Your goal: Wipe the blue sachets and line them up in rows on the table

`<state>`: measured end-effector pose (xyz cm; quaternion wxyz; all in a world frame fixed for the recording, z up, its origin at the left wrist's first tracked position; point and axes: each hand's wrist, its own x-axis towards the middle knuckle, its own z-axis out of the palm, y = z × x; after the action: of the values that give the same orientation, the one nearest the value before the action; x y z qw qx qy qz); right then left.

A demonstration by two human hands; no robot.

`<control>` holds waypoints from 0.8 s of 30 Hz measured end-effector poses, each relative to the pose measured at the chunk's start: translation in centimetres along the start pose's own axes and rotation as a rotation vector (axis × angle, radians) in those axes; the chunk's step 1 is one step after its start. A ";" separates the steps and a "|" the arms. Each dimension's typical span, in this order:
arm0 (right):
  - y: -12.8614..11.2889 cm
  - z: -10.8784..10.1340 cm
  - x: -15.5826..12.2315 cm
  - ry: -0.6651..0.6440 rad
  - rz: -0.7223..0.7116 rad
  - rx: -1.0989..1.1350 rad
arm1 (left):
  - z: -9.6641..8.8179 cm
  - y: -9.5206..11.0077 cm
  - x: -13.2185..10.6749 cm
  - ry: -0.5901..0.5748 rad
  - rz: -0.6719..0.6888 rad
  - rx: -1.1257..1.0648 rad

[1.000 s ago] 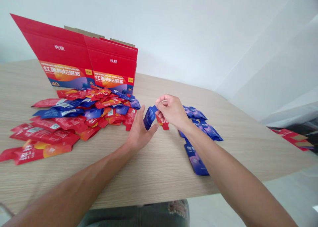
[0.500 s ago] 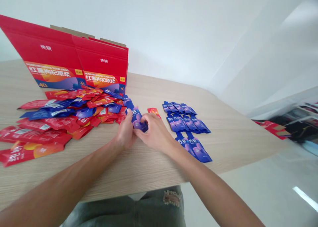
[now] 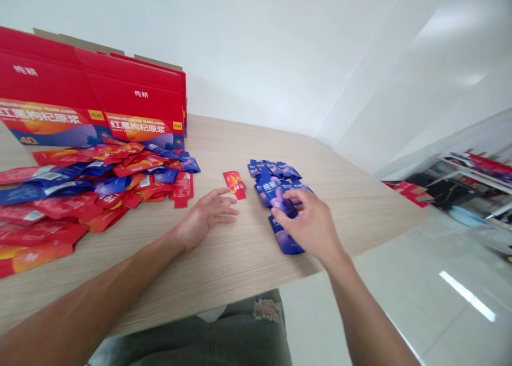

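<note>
Between the thumb and fingers of my right hand [image 3: 310, 222] is a blue pouch [image 3: 276, 192], held over rows of similar blue pouches [image 3: 274, 168] laid out on the table. One more blue pouch [image 3: 286, 240] lies just below that hand, partly covered by it. My left hand [image 3: 210, 214] is empty, its fingers apart, over the bare wood. Just beyond its fingertips lies a single red pouch [image 3: 234, 183]. To its left spreads a mixed heap of red and blue pouches [image 3: 100, 184].
Behind the heap stand red printed cartons [image 3: 140, 102] with raised flaps, near the white wall [image 3: 260, 51]. The wooden table's [image 3: 248, 270] front edge runs above my lap. Off to the right are a tiled floor [image 3: 420, 302] and a shelf [image 3: 480, 168].
My right hand has carried the blue pouch rightward to the blue rows. My left hand has let go of it and opened. The camera view has swung to the right.
</note>
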<state>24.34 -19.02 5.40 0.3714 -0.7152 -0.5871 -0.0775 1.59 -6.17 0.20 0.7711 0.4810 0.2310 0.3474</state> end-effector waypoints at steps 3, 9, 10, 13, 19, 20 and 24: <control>6.0 -4.3 -1.4 0.018 0.196 -0.160 | 0.2 -0.2 0.0 0.001 0.015 0.054; 13.9 -6.9 -4.4 -0.143 0.462 -0.296 | 0.4 -0.4 0.2 -0.007 0.033 0.106; 14.3 -6.7 -4.6 -0.163 0.477 -0.295 | 0.4 -0.4 0.2 -0.002 0.033 0.110; 14.9 -6.0 -5.0 -0.162 0.478 -0.288 | 0.4 -0.3 0.1 0.007 0.038 0.119; 15.1 -5.1 -4.7 -0.160 0.400 -0.177 | 0.3 -0.4 0.1 -0.010 0.048 0.136; 15.2 -5.0 -4.6 -0.161 0.390 -0.170 | 0.3 -0.5 0.2 -0.015 0.049 0.139; 15.2 -4.9 -4.6 -0.148 0.364 -0.186 | 0.2 -0.7 0.2 -0.028 0.055 0.157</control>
<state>38.23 -26.15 -0.35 0.2675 -0.8444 -0.4640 -0.0104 2.07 -6.29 -0.36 0.7243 0.5510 0.2335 0.3423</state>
